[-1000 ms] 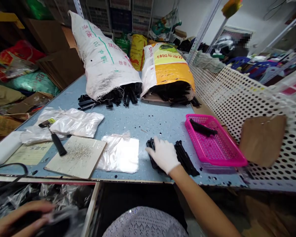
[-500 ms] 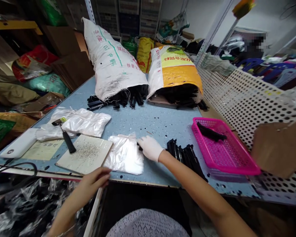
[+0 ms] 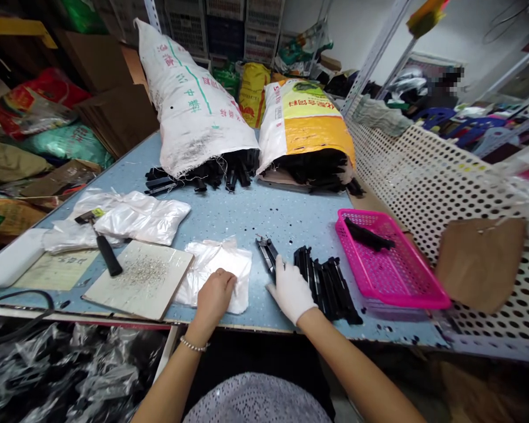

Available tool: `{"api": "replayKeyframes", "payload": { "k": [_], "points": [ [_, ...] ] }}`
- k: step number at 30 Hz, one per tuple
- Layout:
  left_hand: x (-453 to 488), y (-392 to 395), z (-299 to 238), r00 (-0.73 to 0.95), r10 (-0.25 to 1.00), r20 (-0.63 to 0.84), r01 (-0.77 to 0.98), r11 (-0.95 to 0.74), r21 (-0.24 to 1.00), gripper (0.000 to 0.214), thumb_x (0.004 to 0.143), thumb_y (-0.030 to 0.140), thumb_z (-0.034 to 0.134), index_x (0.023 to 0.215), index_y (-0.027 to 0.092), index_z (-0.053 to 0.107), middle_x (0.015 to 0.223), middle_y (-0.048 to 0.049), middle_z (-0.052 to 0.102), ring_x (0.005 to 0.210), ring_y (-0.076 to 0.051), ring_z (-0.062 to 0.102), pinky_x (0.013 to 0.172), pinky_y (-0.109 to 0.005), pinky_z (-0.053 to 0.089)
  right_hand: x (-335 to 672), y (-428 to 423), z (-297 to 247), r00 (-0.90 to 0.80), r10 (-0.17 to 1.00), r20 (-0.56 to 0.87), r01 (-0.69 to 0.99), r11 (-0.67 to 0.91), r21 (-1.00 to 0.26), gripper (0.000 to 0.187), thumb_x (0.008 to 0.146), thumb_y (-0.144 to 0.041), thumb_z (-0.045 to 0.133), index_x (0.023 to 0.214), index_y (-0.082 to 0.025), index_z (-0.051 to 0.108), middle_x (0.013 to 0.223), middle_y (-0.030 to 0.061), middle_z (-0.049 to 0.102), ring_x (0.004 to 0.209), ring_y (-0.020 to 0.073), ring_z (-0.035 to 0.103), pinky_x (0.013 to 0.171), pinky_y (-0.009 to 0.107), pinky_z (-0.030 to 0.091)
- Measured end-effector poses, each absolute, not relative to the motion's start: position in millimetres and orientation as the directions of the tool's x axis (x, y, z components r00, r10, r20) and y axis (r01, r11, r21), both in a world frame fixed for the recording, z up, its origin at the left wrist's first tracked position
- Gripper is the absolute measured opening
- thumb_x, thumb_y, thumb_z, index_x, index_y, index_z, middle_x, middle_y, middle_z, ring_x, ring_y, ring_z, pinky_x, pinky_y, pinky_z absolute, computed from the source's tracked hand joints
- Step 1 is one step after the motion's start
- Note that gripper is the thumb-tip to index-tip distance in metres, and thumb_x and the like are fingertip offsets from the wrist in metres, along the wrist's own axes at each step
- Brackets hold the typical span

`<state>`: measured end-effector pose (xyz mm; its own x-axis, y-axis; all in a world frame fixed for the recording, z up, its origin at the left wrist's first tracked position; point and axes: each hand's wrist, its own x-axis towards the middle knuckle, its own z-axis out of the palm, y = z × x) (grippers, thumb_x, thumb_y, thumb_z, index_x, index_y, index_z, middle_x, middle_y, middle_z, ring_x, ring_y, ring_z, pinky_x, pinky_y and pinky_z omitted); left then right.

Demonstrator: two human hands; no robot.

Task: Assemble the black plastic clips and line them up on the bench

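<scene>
While left hand (image 3: 215, 294) presses plastic bags (image 3: 216, 271), gloved right hand (image 3: 291, 289) grips black part (image 3: 267, 254).

Packing workshop: woven sacks (image 3: 194, 106) spilling black parts (image 3: 216, 173), stacked crates (image 3: 229, 23).

Counts on the table

Two sacks (image 3: 194, 106) (image 3: 306, 120), one pink basket (image 3: 405, 288) with one black part (image 3: 369, 233) in it, one hammer (image 3: 101, 247) and two hands (image 3: 216, 294) (image 3: 291, 291) are seen.
</scene>
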<state>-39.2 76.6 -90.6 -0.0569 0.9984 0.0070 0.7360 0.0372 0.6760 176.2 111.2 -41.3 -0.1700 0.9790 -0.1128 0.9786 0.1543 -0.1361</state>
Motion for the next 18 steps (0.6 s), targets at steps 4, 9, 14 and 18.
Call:
{"api": "replayKeyframes", "payload": {
  "k": [4, 9, 14, 18],
  "points": [
    [-56, 84, -92, -0.054, 0.999, -0.002, 0.661, 0.037, 0.749, 0.019, 0.086, 0.032, 0.059, 0.073, 0.019, 0.064, 0.079, -0.0021, 0.065, 0.071, -0.017, 0.063, 0.066, -0.026, 0.048, 177, 119, -34, -0.195, 0.965, -0.174, 0.89, 0.099, -0.446, 0.058, 0.087, -0.025, 0.059, 0.142, -0.01, 0.046, 0.12, 0.0196, 0.061, 0.112, 0.032, 0.055, 0.088, 0.039, 0.045],
    [-56, 81, -100, -0.078, 0.995, 0.057, 0.629, 0.005, 0.777, 0.014, 0.088, 0.028, 0.053, 0.086, 0.019, 0.064, 0.078, -0.0016, 0.068, 0.066, -0.016, 0.064, 0.063, -0.026, 0.052, 185, 89, -21, -0.508, 0.78, -0.365, 0.073, -0.383, -0.921, 0.031, 0.089, -0.039, 0.059, 0.105, -0.014, 0.068, 0.097, 0.0083, 0.068, 0.083, 0.0177, 0.063, 0.069, 0.026, 0.05],
    [-60, 73, -107, -0.049, 0.986, 0.16, 0.681, -0.084, 0.728, 0.032, 0.086, 0.011, 0.043, 0.105, 0.021, 0.067, 0.116, -0.0086, 0.068, 0.11, -0.024, 0.064, 0.095, -0.04, 0.051, 183, 52, -44, -0.53, 0.584, -0.614, -0.265, -0.802, -0.534, 0.03, 0.09, -0.037, 0.059, 0.097, -0.009, 0.064, 0.081, 0.0093, 0.068, 0.062, 0.011, 0.066, 0.055, 0.016, 0.052],
    [-67, 71, -102, 0.005, 0.975, 0.224, 0.73, -0.157, 0.665, 0.048, 0.089, 0.013, 0.045, 0.134, 0.022, 0.055, 0.138, -0.0117, 0.056, 0.124, -0.027, 0.057, 0.103, -0.044, 0.049, 191, 53, -54, -0.657, 0.446, -0.607, -0.372, -0.893, -0.254, 0.043, 0.096, -0.044, 0.048, 0.11, -0.005, 0.058, 0.083, 0.0118, 0.068, 0.059, 0.0122, 0.068, 0.052, 0.015, 0.055]
  ]
}}
